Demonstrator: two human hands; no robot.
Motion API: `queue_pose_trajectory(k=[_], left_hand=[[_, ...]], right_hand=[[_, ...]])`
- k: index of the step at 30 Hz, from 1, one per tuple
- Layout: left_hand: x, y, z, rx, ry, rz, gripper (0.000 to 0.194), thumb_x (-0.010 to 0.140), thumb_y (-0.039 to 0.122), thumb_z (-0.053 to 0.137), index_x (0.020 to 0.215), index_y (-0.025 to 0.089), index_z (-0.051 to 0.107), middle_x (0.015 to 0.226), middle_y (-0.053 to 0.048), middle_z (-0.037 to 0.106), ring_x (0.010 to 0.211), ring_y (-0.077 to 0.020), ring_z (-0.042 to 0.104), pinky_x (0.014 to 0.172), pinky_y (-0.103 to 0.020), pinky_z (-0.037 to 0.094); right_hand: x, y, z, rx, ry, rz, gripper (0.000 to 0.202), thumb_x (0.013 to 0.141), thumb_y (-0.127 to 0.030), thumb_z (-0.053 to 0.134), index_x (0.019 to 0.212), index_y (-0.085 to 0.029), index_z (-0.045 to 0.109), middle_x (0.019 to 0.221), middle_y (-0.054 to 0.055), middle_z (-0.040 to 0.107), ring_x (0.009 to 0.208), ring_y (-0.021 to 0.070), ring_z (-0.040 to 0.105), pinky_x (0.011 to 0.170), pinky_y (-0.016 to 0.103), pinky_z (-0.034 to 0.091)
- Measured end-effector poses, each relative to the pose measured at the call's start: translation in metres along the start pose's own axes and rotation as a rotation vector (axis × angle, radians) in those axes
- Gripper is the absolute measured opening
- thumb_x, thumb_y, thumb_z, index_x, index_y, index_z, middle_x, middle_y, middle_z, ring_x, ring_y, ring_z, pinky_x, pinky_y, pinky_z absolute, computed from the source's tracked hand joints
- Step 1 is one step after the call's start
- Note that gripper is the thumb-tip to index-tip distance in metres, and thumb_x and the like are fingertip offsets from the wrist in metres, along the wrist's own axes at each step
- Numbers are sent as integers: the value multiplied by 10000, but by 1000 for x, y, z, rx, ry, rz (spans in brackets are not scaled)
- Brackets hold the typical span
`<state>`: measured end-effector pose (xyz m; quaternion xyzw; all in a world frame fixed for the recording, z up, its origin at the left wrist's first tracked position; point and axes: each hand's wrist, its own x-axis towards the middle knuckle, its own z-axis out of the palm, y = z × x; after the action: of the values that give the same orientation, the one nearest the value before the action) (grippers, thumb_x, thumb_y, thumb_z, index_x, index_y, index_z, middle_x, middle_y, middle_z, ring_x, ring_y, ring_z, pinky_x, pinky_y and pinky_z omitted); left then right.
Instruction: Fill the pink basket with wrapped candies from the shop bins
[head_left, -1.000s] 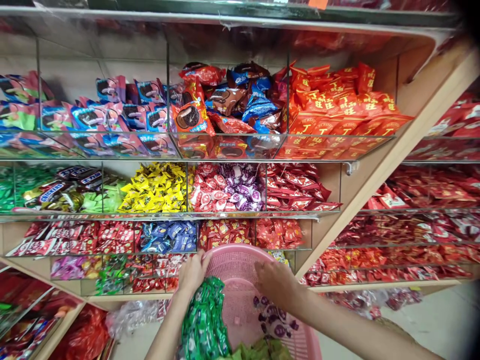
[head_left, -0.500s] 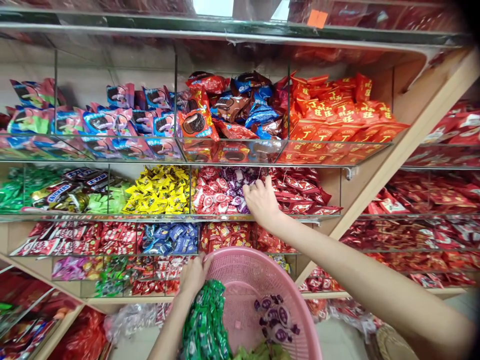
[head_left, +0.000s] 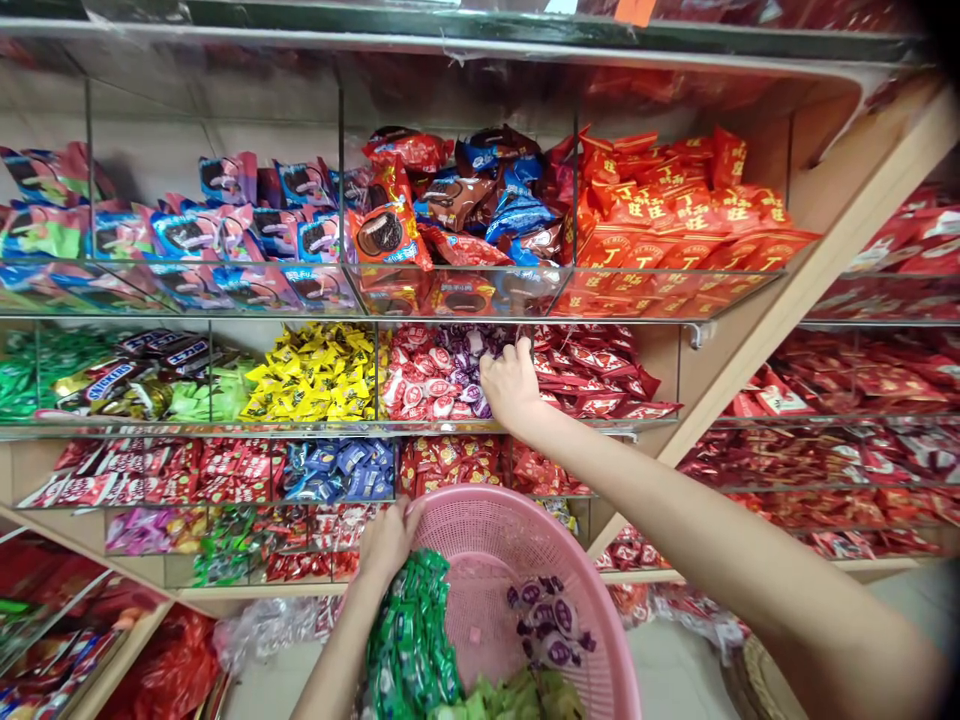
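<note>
My left hand (head_left: 386,545) is closed over the far left rim of a pink plastic basket (head_left: 480,555). Inside the basket, green-wrapped sweets (head_left: 412,640) lie along the left, a few purple-and-white wrapped candies (head_left: 555,622) on the right, and olive-green packets (head_left: 517,697) at the near side. My right hand (head_left: 511,385) reaches into the middle shelf, at the right edge of a heap of purple-and-white candies (head_left: 466,350). Its fingers are curled down among them, and what they hold is hidden. Red-and-white candies (head_left: 416,375) lie just left of that heap, dark red packets (head_left: 600,370) just right of the hand.
Clear dividers part the shelf bins. Yellow candies (head_left: 319,375) and Snickers bars (head_left: 112,380) fill bins to the left. Above hang the glass-fronted upper shelf's orange-red packets (head_left: 675,220) and cookie packs (head_left: 382,235). A slanted wooden post (head_left: 757,340) stands at right.
The view has shifted slightly. My right hand stays at the purple candies, its fingers a little more curled. My left hand keeps its hold on the basket.
</note>
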<state>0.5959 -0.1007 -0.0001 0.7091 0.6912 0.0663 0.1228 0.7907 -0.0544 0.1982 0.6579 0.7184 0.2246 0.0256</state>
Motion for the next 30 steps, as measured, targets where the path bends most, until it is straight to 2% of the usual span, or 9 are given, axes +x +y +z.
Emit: queue_pose_trajectory(k=[10, 14, 16, 18, 21, 23, 26, 28, 30], left_hand=[[-1, 2, -2, -7, -4, -13, 526, 902, 547, 225, 1125, 234, 585, 983, -139, 686, 911, -274, 644, 744, -332, 429], [-1, 2, -1, -15, -7, -14, 518, 903, 546, 227, 1092, 233, 594, 974, -129, 688, 907, -258, 644, 744, -316, 424], [-1, 2, -1, -9, -10, -13, 509, 904, 546, 231, 1089, 237, 590, 972, -123, 689, 899, -252, 644, 744, -313, 423], [0, 2, -1, 7, -11, -6, 513, 899, 560, 234, 1079, 237, 591, 966, -124, 688, 895, -252, 644, 746, -315, 423], [0, 2, 1, 28, -9, -3, 537, 890, 584, 223, 1072, 238, 592, 946, -127, 690, 891, -260, 643, 741, -321, 423], [0, 1, 1, 23, -14, -9, 539, 890, 585, 216, 1082, 246, 589, 945, -121, 691, 886, -257, 645, 735, -317, 423], [0, 2, 1, 15, -19, -13, 525, 892, 577, 227, 1082, 250, 592, 950, -109, 691, 888, -244, 644, 736, -301, 420], [-1, 2, 0, 21, -18, -11, 515, 894, 569, 238, 1071, 244, 596, 947, -109, 690, 888, -242, 643, 742, -299, 419], [-1, 3, 0, 26, -15, -11, 509, 895, 564, 243, 1068, 242, 597, 947, -112, 689, 880, -245, 643, 743, -304, 420]], right_hand=[[-3, 5, -13, 57, 63, 75, 301, 872, -56, 311, 1040, -71, 560, 997, 211, 629, 979, 308, 477, 818, 432, 255], [-30, 13, -33, 119, 123, 49, 233, 856, -79, 377, 1043, -86, 516, 997, 206, 603, 967, 304, 453, 771, 388, 279], [-51, 17, -40, 172, 139, -28, 215, 825, -103, 434, 1028, -98, 504, 975, 186, 594, 943, 293, 445, 751, 368, 281], [-74, 19, -35, 278, 126, -171, 185, 796, -133, 464, 976, -122, 505, 936, 148, 586, 895, 263, 438, 726, 342, 281], [-102, 13, -1, 504, 20, -436, 133, 761, -158, 480, 893, -164, 496, 884, 82, 568, 830, 206, 427, 702, 303, 288], [-116, 2, 37, 602, -152, -573, 150, 735, -178, 523, 881, -176, 491, 867, 52, 561, 811, 181, 436, 715, 283, 306], [-134, -19, 95, 639, -420, -643, 204, 694, -213, 597, 868, -173, 499, 845, 33, 560, 803, 172, 469, 719, 269, 334], [-145, -33, 124, 657, -505, -668, 263, 670, -249, 643, 886, -173, 513, 872, 32, 567, 833, 185, 490, 747, 282, 351], [-156, -43, 141, 661, -550, -703, 291, 668, -279, 665, 900, -165, 531, 872, 34, 573, 838, 195, 505, 776, 300, 363]])
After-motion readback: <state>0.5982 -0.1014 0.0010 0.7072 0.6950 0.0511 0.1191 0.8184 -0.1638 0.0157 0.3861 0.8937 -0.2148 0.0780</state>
